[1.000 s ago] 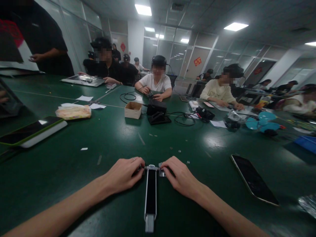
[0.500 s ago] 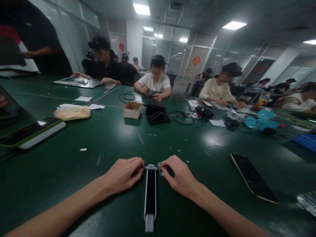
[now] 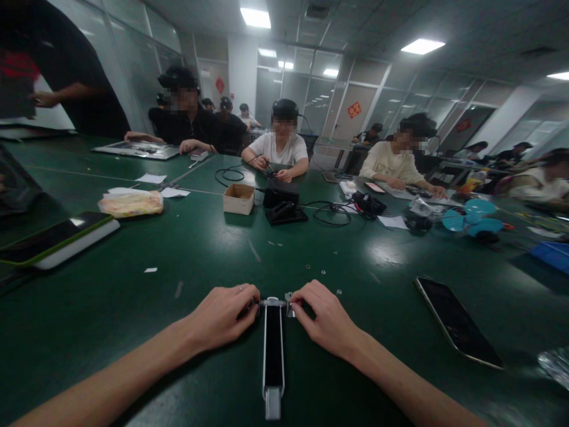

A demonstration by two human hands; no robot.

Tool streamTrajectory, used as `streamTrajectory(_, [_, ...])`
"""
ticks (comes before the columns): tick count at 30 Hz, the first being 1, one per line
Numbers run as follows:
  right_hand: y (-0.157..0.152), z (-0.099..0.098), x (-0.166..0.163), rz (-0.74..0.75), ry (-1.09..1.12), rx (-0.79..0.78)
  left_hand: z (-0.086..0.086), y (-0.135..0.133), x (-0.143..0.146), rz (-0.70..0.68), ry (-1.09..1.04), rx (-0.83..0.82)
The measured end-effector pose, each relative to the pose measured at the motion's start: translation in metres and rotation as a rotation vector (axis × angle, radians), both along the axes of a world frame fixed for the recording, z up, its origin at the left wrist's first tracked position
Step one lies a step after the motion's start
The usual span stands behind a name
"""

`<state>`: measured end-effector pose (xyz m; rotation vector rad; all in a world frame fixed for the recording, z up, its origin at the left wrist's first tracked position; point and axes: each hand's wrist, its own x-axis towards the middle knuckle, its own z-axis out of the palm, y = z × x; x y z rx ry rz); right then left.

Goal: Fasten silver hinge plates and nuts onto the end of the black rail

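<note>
A long, narrow metal piece (image 3: 273, 347) with pale side rails and a black middle lies lengthwise on the green table in front of me. Its near end is a light grey block (image 3: 272, 404). Across its far end runs a short threaded-looking rod (image 3: 276, 303). My left hand (image 3: 224, 314) pinches a small metal fitting at the rod's left end, mostly hidden by the fingers. On the other side my right hand (image 3: 322, 317) pinches a small metal bracket (image 3: 290, 307) at the rod's right end. Both hands rest low, close to the tabletop.
A smartphone (image 3: 457, 323) lies to the right, with crumpled clear plastic (image 3: 553, 365) beyond it. Several small nuts, one nut (image 3: 339, 292) nearest, lie ahead. A cardboard box (image 3: 239, 199) and black stand (image 3: 284, 207) stand farther off. Co-workers sit across the table.
Both hands keep their grip in nearly the same place. The view has shifted very slightly. A co-worker's hand at far left has moved a little.
</note>
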<state>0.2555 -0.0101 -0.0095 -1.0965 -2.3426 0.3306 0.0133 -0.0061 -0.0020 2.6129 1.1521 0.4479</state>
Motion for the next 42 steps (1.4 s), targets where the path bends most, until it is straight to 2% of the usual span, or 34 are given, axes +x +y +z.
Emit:
streamTrajectory(10, [0.002,-0.002,0.000,-0.039,0.011,-0.033,0.001,0.000,0.000,0.010,0.018,-0.019])
streamTrajectory(23, [0.001,0.002,-0.002,0.000,-0.010,-0.039,0.002,-0.001,0.003,0.013,0.018,-0.003])
streamTrajectory(29, [0.001,0.002,-0.002,0.006,-0.077,-0.051,0.003,-0.001,0.001,-0.004,0.026,-0.001])
streamTrajectory(32, [0.004,0.006,0.005,0.036,-0.141,-0.010,0.005,0.000,-0.002,-0.010,0.039,0.000])
streamTrajectory(34, [0.010,0.009,0.014,-0.007,-0.158,0.040,0.006,0.001,-0.003,-0.011,0.045,-0.006])
streamTrajectory(39, [0.035,0.001,0.044,-0.300,-0.186,0.101,0.006,0.001,-0.003,-0.011,0.066,-0.012])
streamTrajectory(42, [0.045,-0.006,0.054,-0.340,-0.230,0.068,0.006,0.002,-0.003,-0.008,0.070,0.005])
